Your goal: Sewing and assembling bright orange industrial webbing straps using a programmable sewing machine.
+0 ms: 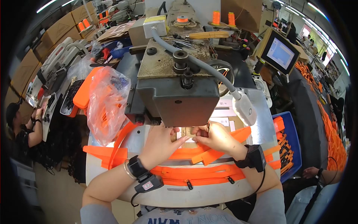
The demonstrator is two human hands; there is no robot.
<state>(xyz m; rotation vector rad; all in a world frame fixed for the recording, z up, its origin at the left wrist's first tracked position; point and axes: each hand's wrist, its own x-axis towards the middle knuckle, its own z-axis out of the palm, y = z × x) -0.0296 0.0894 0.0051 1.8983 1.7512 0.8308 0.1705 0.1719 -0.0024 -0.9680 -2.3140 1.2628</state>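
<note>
At the sewing machine [178,102], my left hand [164,142] reaches under the head with curled fingers, thumb tip on a small tan plate [185,132]. My right hand [214,138] is bent beside it, fingertips pinched at the plate's right; what they grip is too small to make out. Orange strips [202,156] lie beneath and around both wrists. Nearer me, an orange zippered piece [201,175] with black pullers lies along the table edge [175,192].
A bagged orange pile [104,106] sits left. A blue bin [294,153] of orange-black pieces is right, below a screen [278,52]. A grey hose [197,63] arches over the machine. Co-workers sit at left [28,130] and right, the latter's hand [309,172] showing.
</note>
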